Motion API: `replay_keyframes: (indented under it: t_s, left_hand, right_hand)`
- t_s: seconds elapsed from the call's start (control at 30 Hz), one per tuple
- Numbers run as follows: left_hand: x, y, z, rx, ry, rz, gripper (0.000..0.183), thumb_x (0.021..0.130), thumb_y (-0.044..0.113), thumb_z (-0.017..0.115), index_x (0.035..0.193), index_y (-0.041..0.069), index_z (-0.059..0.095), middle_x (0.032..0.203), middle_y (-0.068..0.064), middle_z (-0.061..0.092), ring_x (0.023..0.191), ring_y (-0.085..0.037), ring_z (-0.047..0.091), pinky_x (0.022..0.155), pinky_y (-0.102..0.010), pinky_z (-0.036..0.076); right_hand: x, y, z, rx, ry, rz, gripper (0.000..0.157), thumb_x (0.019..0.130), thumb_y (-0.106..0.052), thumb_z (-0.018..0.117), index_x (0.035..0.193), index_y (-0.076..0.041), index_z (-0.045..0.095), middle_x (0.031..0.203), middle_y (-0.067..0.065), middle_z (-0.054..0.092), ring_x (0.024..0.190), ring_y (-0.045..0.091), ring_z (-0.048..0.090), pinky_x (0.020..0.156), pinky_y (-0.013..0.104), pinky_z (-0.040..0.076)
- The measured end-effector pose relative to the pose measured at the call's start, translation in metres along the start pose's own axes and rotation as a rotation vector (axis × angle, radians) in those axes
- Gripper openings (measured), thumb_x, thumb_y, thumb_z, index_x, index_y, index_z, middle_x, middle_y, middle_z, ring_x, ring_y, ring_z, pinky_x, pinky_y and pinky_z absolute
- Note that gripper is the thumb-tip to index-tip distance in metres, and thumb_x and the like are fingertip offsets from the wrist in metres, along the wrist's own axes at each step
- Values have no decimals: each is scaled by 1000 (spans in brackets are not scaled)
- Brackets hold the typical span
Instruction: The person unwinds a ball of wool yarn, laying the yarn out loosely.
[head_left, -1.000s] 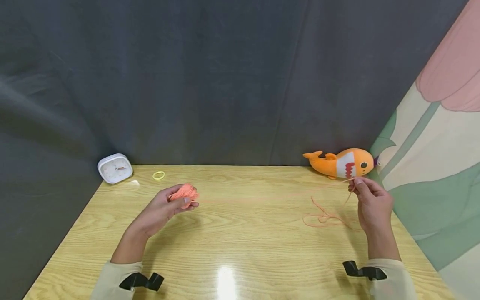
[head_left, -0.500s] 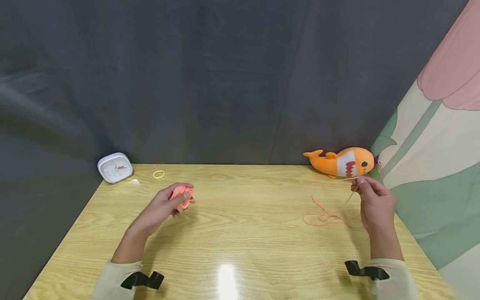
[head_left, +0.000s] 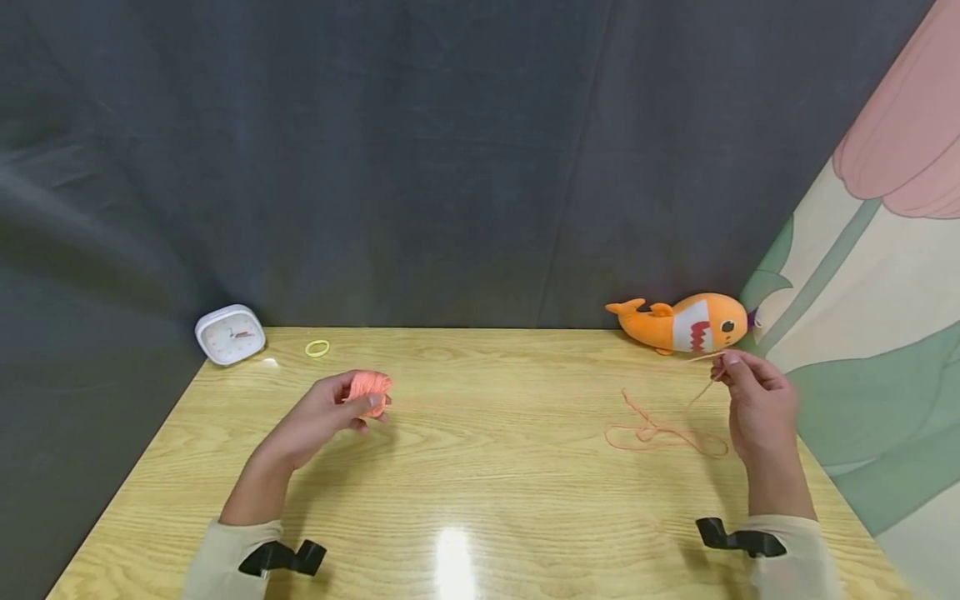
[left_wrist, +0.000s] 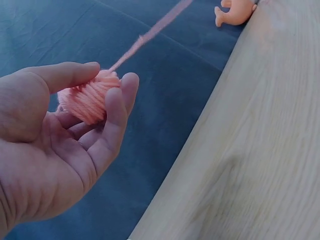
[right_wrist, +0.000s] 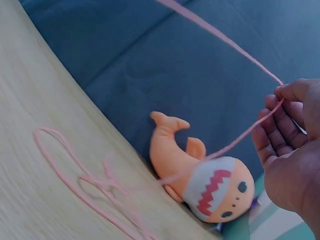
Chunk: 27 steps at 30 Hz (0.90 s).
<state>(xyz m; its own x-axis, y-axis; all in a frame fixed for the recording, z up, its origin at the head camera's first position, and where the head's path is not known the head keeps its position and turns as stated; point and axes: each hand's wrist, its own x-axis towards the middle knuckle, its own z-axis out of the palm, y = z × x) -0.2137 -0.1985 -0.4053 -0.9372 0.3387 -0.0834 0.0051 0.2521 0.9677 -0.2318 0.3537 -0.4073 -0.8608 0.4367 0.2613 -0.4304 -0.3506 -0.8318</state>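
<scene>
A small ball of coral-pink yarn (head_left: 369, 392) sits in my left hand (head_left: 322, 415), gripped between thumb and curled fingers above the table. In the left wrist view, a strand (left_wrist: 150, 35) leaves the yarn ball (left_wrist: 90, 100) and runs up to the right. My right hand (head_left: 761, 408) pinches that yarn between thumb and forefinger at the right side. In the right wrist view the strand (right_wrist: 225, 37) reaches the fingertips taut, then its tail drops from the right hand (right_wrist: 295, 140). Loose loops of the tail (head_left: 652, 435) lie on the table.
An orange shark plush (head_left: 678, 323) lies at the back right, just beyond my right hand. At the back left stand a white clock (head_left: 230, 335) and a yellow ring (head_left: 317, 348). A dark curtain (head_left: 450, 167) borders the wooden table (head_left: 495, 483) behind.
My right hand has moved slightly to the right, still pinching the yarn. The left hand has turned the yarn ball a little in its fingers.
</scene>
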Motion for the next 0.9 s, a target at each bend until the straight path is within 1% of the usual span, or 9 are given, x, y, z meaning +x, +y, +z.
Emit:
replay_keyframes:
  t_s: [0.07,0.17,0.27,0.33,0.43,0.5,0.57,0.77,0.9]
  left_hand:
    - [-1,0,-2,-11,4,13,46,103,18,64,141,-4,52,112,-8,71,97,-14,74,80,-33,62]
    - [-3,2,-6,-28,10,29,47,104,19,63,141,-6,51,110,-4,71,97,-12,74,82,-32,63]
    - [-4,3,-9,-41,26,33,47,104,19,62,141,-7,50,108,-1,71,97,-12,74,82,-30,63]
    - [-6,3,-12,-44,41,31,47,105,19,61,141,-8,49,107,1,71,97,-11,74,82,-28,62]
    - [-7,3,-15,-44,61,31,48,106,20,60,142,-10,48,108,-2,72,96,-11,74,82,-27,62]
    - [-8,3,-17,-48,69,38,49,106,21,60,143,-9,48,109,-4,71,97,-11,75,82,-27,62]
    - [-9,4,-18,-48,77,48,49,106,22,61,143,-7,47,111,-5,71,98,-11,74,82,-28,62]
    - [-11,7,-22,-57,111,63,48,105,25,62,143,-2,49,112,-5,71,98,-11,74,83,-28,62]
    - [-13,8,-25,-69,134,71,46,106,24,61,141,-3,50,111,-2,70,98,-10,74,82,-27,62]
  right_hand:
    - [3,-3,-5,22,19,-6,9,96,5,66,96,10,73,81,9,74,71,19,66,72,22,59]
    - [6,-7,-14,29,71,-1,8,95,5,67,95,11,73,81,10,74,71,19,66,70,22,59]
    - [9,-8,-23,31,117,24,7,94,6,68,95,11,73,80,11,74,70,19,66,69,22,59]
    - [10,-8,-30,13,133,50,7,93,4,70,95,10,74,80,10,75,70,18,66,68,22,60]
    - [10,-6,-41,-39,137,123,8,93,-1,73,95,6,76,81,7,76,72,16,67,68,21,60]
    - [10,-3,-48,-88,143,172,9,93,-6,74,96,2,78,82,4,76,73,13,67,68,19,59]
    - [10,0,-53,-114,161,201,9,93,-7,74,96,0,78,81,2,76,73,12,67,67,19,59]
    - [14,9,-61,-111,263,227,6,93,-5,75,91,-2,79,76,2,75,69,12,68,63,20,58]
    - [13,10,-65,-146,289,253,7,94,-7,74,90,-5,80,75,0,76,69,10,69,62,19,58]
